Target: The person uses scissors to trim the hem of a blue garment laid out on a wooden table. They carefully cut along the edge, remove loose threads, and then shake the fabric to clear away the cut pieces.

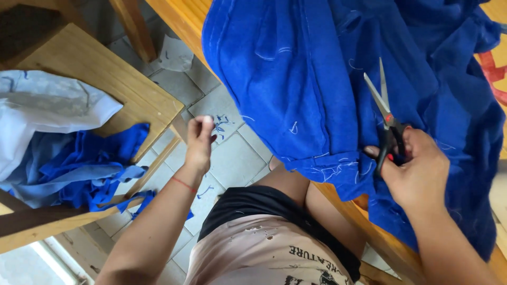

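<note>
Right hand [417, 171]: fingers through the black handles of steel scissors [384, 113], blades parted.
Blue cloth [317, 89]: soft, fuzzy, thread-flecked, draped over the wooden desk [182, 18].
Left hand [199, 140]: fingertips pinched; what they hold is too small to tell.
Cut off: cloth's top edge.

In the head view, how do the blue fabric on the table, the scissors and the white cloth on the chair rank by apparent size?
1. Blue fabric, clearly largest.
2. White cloth.
3. Scissors, smallest, held in the right hand.

Grey tiled floor [237, 158] between wooden benches [105, 74].
</note>
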